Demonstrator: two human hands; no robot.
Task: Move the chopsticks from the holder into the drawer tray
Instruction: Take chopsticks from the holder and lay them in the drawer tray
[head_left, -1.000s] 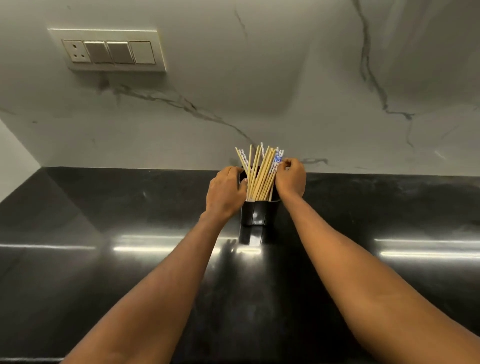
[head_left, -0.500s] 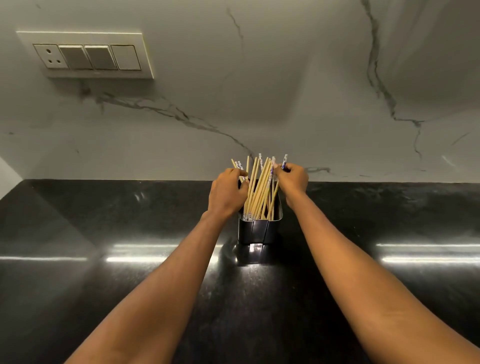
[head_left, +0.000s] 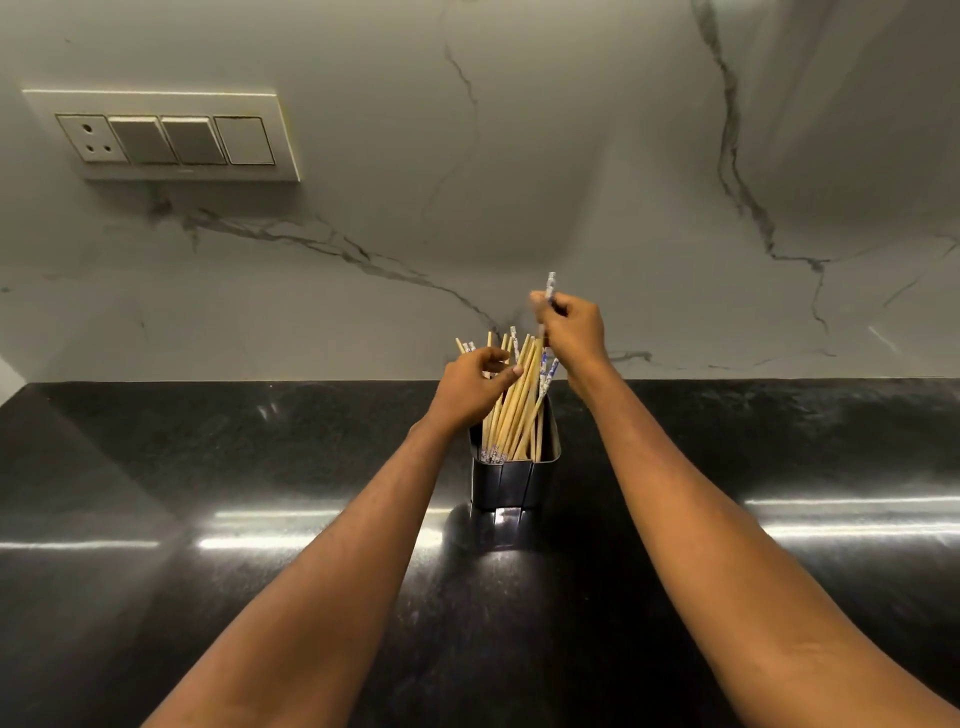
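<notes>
We see the bundle of pale wooden chopsticks (head_left: 519, 400) standing fanned in a dark, shiny rectangular metal holder (head_left: 511, 483) on the glossy black tabletop (head_left: 208, 467), close to the grey-veined white marble wall (head_left: 571, 156). Our left hand (head_left: 470, 387) curls around the bundle's left side, grip closed on several sticks. Our right hand (head_left: 574, 332) is raised above the holder, grip pinched on one blue-and-white patterned chopstick (head_left: 549, 283). A cream switch plate (head_left: 166, 137) sits on the wall at upper left, well apart.
</notes>
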